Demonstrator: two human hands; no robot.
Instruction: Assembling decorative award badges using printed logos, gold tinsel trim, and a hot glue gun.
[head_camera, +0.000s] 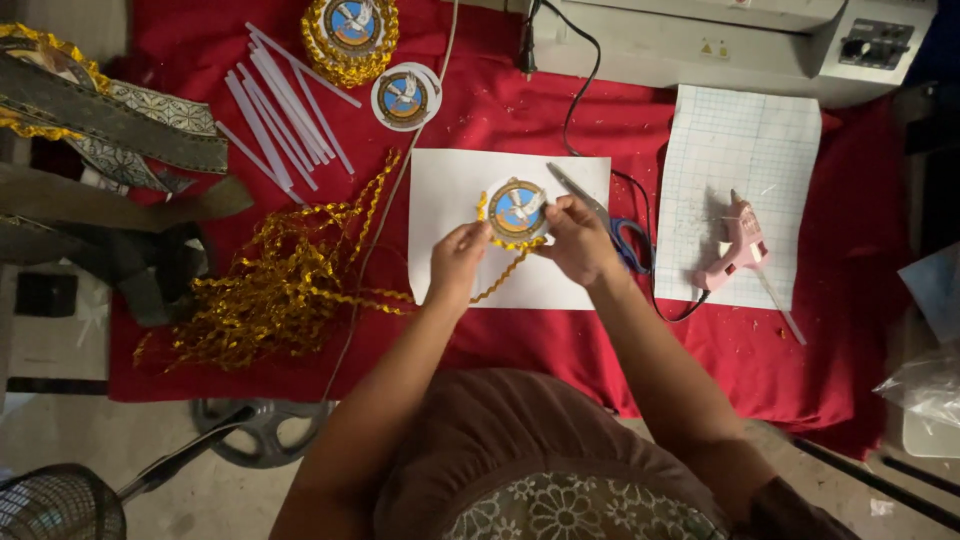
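Both hands, left hand (458, 258) and right hand (578, 240), pinch the round badge (517, 210) on the white paper (450, 185), mid-way pressing gold trim (505, 272) around its edge, so next probably wants the glue gun (738, 248) right of the paper.

The cloth (560, 350) on the counter is deep red. The round badge (517, 210) has a blue middle with a white bird and a gold edge. The wavy ribbon (280, 290) is shiny gold. The paper sheet (450, 190) is plain white, and the other sheet (735, 150) is white with a fine blue grid. The glue gun (740, 245) is pale pink. The scissors (630, 245) have blue handles. The glue sticks (285, 110) are whitish.
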